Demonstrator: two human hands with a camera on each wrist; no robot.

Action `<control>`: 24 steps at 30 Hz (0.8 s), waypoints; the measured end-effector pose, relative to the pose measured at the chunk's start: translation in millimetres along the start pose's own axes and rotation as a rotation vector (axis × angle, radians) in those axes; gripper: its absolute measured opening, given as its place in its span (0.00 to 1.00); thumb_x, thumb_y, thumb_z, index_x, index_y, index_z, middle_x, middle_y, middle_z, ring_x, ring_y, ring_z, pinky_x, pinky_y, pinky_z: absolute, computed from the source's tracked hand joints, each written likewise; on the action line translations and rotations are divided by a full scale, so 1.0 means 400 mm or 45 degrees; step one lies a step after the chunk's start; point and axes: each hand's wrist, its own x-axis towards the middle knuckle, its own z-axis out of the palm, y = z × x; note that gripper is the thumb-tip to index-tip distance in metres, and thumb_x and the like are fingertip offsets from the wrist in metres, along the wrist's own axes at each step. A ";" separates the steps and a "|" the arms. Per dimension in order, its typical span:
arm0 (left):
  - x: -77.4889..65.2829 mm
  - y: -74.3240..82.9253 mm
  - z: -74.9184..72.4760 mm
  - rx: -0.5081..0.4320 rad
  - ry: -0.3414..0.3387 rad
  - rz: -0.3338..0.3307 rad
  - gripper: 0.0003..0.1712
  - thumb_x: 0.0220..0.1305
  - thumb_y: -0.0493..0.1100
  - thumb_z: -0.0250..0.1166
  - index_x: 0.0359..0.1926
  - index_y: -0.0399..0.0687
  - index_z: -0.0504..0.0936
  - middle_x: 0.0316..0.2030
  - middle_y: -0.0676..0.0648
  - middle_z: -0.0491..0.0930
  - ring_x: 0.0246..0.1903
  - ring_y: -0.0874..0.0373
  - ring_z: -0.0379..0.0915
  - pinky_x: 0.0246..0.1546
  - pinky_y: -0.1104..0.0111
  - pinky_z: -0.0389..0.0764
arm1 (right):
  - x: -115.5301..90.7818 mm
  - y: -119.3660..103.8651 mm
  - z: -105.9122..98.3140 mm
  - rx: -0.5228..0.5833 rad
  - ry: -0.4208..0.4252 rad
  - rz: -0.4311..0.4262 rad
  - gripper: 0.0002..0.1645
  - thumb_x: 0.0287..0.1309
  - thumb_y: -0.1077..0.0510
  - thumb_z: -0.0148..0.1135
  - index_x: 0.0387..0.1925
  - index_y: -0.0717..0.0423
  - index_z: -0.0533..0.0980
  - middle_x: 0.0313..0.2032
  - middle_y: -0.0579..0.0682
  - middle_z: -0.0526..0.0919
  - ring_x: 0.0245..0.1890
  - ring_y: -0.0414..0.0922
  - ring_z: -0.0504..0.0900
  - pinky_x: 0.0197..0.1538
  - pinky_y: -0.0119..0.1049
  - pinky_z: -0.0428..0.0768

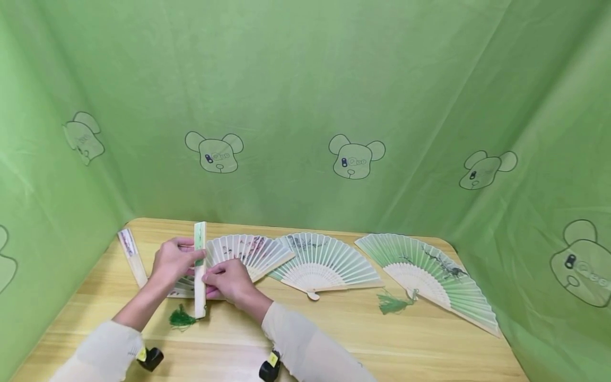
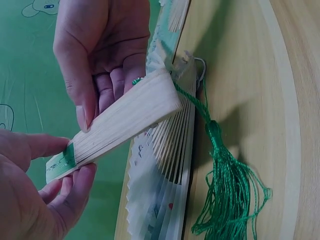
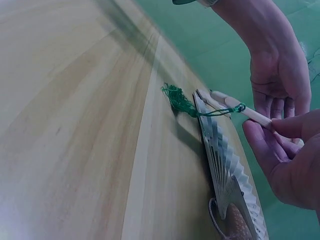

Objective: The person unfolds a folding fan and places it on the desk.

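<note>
A folded hand fan (image 1: 200,286) with pale wooden sticks and a green band stands upright between both hands in the head view. My left hand (image 1: 174,260) pinches its green upper part between thumb and fingers, as the left wrist view also shows. Lower down, my right hand (image 1: 234,281) pinches the sticks, its thumb (image 2: 82,107) on the side of the fan. A dark green tassel (image 2: 225,185) hangs from the fan's pivot end. Behind the hands lies a spread white fan with pink flowers (image 1: 248,252), partly covered by them.
A spread pale green fan (image 1: 324,265) lies right of the flowered one. Farther right is a greener spread fan (image 1: 439,281) with a tassel (image 1: 393,303). A narrow folded fan (image 1: 132,257) lies at the left. Green cloth walls (image 1: 286,79) surround the wooden table (image 1: 363,329).
</note>
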 end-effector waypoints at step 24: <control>-0.018 -0.016 0.022 -0.491 -0.209 -0.034 0.31 0.76 0.39 0.61 0.72 0.26 0.65 0.37 0.56 0.84 0.34 0.65 0.83 0.43 0.73 0.93 | -0.018 0.000 -0.077 -0.088 -0.066 -0.015 0.07 0.64 0.67 0.67 0.43 0.67 0.84 0.27 0.56 0.88 0.21 0.42 0.85 0.32 0.39 0.95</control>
